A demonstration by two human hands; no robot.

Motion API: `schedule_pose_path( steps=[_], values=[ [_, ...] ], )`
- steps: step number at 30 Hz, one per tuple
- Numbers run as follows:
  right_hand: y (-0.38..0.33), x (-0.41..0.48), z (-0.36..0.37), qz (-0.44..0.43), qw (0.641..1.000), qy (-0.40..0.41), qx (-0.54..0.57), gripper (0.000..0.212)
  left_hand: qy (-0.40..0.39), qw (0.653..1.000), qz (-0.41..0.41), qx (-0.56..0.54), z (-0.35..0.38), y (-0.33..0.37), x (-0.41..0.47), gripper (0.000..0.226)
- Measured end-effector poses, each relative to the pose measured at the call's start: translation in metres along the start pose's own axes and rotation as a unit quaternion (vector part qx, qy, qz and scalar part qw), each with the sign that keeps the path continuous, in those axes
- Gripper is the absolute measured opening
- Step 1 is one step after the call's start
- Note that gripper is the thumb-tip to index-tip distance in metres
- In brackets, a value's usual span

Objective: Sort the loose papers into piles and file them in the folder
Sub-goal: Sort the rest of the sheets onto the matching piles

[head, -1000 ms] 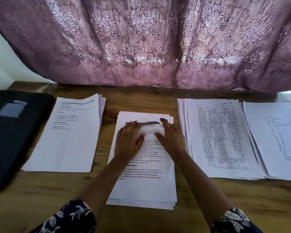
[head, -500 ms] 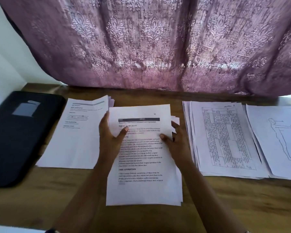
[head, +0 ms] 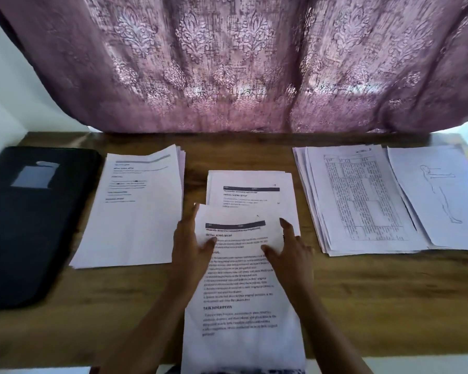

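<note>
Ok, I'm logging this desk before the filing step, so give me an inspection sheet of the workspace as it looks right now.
Surface: wooden table, bare along its near edge.
Job's things: black folder closed at far left; text pile beside it; middle pile with a printed sheet on top; table-print pile; figure-drawing sheet at far right, overlapping that pile.
Held stack: lifted toward the camera, overlapping the middle pile.
Clutter: nothing seen.
Grips: left hand and right hand hold the stack by its side edges, thumbs on top.
Cables: nothing seen.
Surroundings: purple patterned curtain behind the table; white wall at left.
</note>
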State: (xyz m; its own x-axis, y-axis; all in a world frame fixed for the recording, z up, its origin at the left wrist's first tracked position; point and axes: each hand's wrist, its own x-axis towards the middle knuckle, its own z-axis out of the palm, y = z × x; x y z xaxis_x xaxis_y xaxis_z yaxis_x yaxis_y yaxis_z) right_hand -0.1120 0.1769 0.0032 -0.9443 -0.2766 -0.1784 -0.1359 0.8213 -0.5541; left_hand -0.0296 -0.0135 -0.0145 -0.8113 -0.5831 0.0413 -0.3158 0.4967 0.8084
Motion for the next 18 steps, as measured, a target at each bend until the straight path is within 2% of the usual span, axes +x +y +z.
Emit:
schedule_pose_path(
  steps=[2,4,6,8,10,12,14,18],
  values=[
    [0.009,0.003,-0.001,0.011,1.0,0.0,-0.019,0.083,0.057,0.984,0.05,0.162,0.013,-0.003,0.002,0.089],
    [0.015,0.01,-0.003,0.017,0.999,-0.006,-0.045,0.09,0.077,0.957,0.117,0.255,0.021,0.008,0.007,0.093],
    [0.015,0.023,-0.013,0.025,0.997,0.017,-0.067,0.088,0.056,0.938,0.191,0.283,0.031,0.02,0.019,0.082],
    [0.012,0.044,-0.024,0.005,0.995,0.059,-0.075,0.079,0.012,0.939,0.208,0.274,0.047,0.03,0.04,0.074],
    [0.009,0.071,-0.029,-0.044,0.993,0.061,-0.093,0.072,-0.04,0.939,0.168,0.296,0.06,0.037,0.064,0.073],
    [0.009,0.096,-0.023,-0.084,0.99,0.008,-0.117,0.071,-0.084,0.932,0.09,0.34,0.069,0.037,0.081,0.073],
    [0.012,0.115,-0.009,-0.102,0.984,-0.047,-0.142,0.071,-0.094,0.936,0.014,0.34,0.074,0.03,0.094,0.074],
    [0.015,0.138,0.008,-0.115,0.98,-0.038,-0.157,0.068,-0.101,0.936,-0.002,0.336,0.076,0.022,0.112,0.074]
  ],
)
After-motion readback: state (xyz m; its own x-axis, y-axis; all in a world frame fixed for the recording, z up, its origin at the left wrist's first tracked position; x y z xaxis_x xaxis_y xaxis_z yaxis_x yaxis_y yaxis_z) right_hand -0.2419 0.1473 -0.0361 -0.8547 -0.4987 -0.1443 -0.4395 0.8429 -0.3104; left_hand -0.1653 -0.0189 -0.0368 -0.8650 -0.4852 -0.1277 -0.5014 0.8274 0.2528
